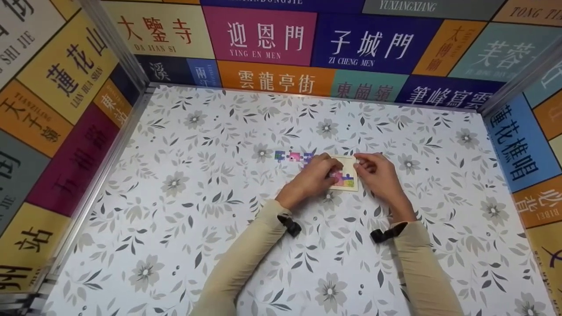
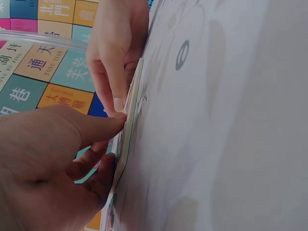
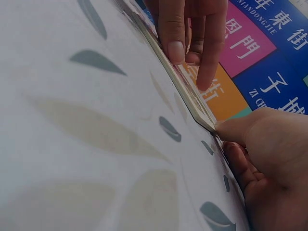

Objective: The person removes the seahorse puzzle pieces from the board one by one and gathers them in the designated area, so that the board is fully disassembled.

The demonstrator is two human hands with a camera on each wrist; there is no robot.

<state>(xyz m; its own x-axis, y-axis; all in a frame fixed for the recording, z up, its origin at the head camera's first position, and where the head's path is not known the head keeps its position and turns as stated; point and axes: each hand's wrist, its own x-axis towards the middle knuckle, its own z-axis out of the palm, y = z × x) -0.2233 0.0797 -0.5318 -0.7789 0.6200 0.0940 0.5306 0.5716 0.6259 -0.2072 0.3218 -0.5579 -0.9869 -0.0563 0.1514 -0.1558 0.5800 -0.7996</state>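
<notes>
A small cream puzzle board (image 1: 347, 163) lies on the table, its lower part filled with joined pink, purple and green puzzle pieces (image 1: 349, 181). My left hand (image 1: 312, 177) reaches over the board's left side, thumb tip touching its face, fingers bent and spread from the thumb. In the right wrist view, no piece shows between that hand's thumb (image 3: 175, 50) and forefinger. With thumb and forefinger, my right hand (image 1: 381, 177) pinches the board's upper right corner. Loose puzzle pieces lie left of the board: a blue-green one (image 1: 279, 156), a pink one (image 1: 294, 156) and a purple one (image 1: 308, 156), partly beside the left hand.
A white cloth with grey flowers and leaves covers the table (image 1: 175, 184). Upright panels with coloured blocks of lettering (image 1: 268, 37) wall in the back and both sides. Dark wrist cameras (image 1: 290, 224) sit at both cuffs.
</notes>
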